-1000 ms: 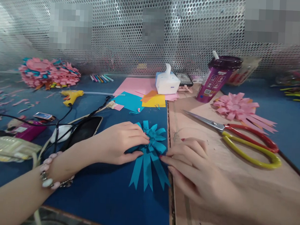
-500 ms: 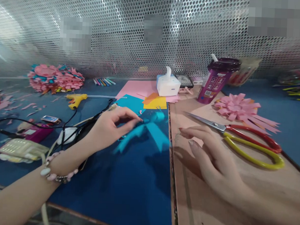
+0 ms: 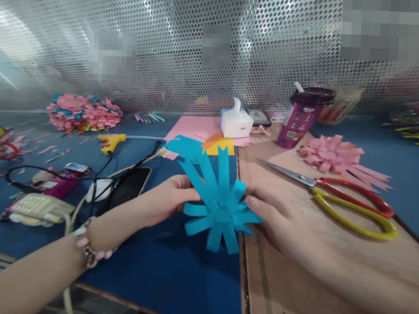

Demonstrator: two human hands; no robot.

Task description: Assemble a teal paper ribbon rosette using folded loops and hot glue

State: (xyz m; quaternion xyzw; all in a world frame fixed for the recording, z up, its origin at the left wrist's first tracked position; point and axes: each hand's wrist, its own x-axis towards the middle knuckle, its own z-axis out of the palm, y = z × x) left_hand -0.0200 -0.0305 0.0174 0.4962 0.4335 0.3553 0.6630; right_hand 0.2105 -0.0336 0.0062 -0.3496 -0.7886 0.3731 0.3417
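A blue paper flower (image 3: 219, 208) with looped petals and long uncurled strips is held up above the blue mat (image 3: 176, 271), its strips pointing away from me. My left hand (image 3: 167, 201) grips its left side with fingers closed behind the petals. On the flower's right side, my right hand (image 3: 279, 220) holds it with the thumb against a petal. A beaded bracelet (image 3: 90, 249) sits on my left wrist.
Red-and-yellow scissors (image 3: 336, 197) lie on the brown board (image 3: 311, 282) to the right, beyond them a pink paper flower (image 3: 334, 155) and a purple cup (image 3: 303, 117). Coloured paper sheets, a white tissue box (image 3: 235, 122), a yellow glue gun (image 3: 111, 141), a phone (image 3: 126, 186) and cables lie left and behind.
The blue flower was lying flat on the mat a second ago; my left hand lifted and turned it over, and now both hands hold it up with the strips pointing away.
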